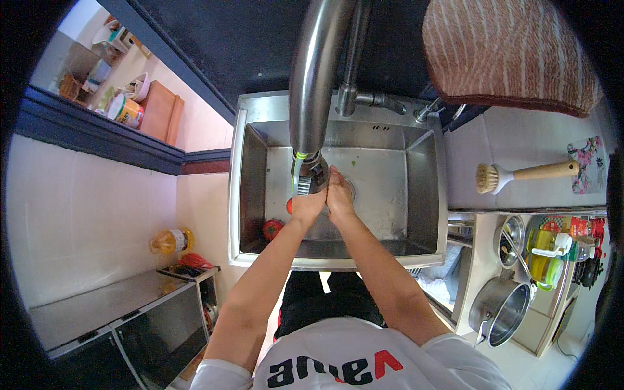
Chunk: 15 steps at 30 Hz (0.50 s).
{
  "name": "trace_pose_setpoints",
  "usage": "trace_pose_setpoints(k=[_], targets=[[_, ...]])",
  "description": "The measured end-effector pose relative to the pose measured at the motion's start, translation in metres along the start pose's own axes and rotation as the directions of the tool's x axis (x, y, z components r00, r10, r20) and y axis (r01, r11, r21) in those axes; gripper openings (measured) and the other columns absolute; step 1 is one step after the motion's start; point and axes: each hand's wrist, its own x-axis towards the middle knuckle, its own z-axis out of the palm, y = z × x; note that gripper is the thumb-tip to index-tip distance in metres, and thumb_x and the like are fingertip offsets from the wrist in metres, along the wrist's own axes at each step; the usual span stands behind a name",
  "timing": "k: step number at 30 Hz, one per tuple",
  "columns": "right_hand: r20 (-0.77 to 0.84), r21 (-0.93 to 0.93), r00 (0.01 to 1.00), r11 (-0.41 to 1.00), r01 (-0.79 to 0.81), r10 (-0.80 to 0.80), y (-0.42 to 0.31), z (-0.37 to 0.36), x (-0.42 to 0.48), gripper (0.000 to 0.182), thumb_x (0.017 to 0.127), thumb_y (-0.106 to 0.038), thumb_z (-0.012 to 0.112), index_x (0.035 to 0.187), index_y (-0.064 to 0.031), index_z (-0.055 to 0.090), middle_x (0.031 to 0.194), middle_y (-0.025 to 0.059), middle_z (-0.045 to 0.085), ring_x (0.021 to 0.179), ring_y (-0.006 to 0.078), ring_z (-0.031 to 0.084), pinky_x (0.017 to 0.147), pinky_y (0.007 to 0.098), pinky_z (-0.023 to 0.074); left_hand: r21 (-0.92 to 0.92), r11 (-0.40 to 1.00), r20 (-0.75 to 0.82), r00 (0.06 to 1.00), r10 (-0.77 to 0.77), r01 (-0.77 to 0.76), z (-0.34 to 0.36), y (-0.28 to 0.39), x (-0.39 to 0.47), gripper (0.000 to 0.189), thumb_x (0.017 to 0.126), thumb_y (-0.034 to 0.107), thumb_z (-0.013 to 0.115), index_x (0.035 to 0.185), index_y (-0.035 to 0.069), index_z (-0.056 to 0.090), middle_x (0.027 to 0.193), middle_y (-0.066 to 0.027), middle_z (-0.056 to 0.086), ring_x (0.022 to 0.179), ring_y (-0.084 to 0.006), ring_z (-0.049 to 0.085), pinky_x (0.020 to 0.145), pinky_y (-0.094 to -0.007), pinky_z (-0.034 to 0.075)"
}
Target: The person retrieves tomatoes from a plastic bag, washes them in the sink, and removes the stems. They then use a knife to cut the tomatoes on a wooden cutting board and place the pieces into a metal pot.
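Observation:
Both hands are together over the stainless steel sink (397,195), under the head of a tall metal faucet (312,83). My left hand (309,202) is partly covered by the faucet head and a small brush with pale bristles (303,186) that hangs there; its fingers are hidden. My right hand (340,192) is beside it, palm side turned inward, fingers towards the faucet head. Whether something lies between the hands cannot be seen. A red tomato (272,229) rests in the sink's near left corner, and another red item (289,205) shows partly beside my left wrist.
Right of the sink, a wooden-handled brush (541,171) lies on the counter, below a hanging brown striped towel (507,53). A steel pot (499,312) and oil bottles (546,258) stand lower right. A bottle of yellow liquid (173,241) is at the left.

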Motion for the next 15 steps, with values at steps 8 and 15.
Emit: trace_pose_setpoints(k=[8, 15], targets=[[-0.019, -0.188, 0.999, 0.982, 0.037, -0.041, -0.02, -0.007, -0.029, 0.032, 0.088, -0.029, 0.054, 0.107, -0.0031, 0.06, 0.085, 0.0015, 0.062, 0.075, 0.0091, 0.055, 0.067, 0.0244, 0.045, -0.334, 0.715, 0.216, 0.788, -0.576, 0.614, -0.021, 0.019, 0.011, 0.018, 0.087, 0.022, 0.054, 0.1, 0.009, 0.052, 0.093, -0.0013, 0.052, 0.077, -0.013, 0.05, 0.069, -0.0282, 0.045], [-0.017, 0.175, 0.996, 0.981, -0.084, 0.088, -0.009, -0.01, -0.025, 0.021, 0.083, -0.019, 0.061, 0.09, 0.0019, 0.061, 0.08, 0.0046, 0.061, 0.067, 0.0101, 0.057, 0.059, 0.0237, 0.0482, -0.15, 0.883, 0.089, 0.895, -0.436, 0.445, -0.017, 0.028, 0.012, 0.027, 0.085, 0.033, 0.056, 0.074, 0.009, 0.052, 0.066, 0.0005, 0.048, 0.06, -0.0118, 0.046, 0.055, -0.0291, 0.041]])
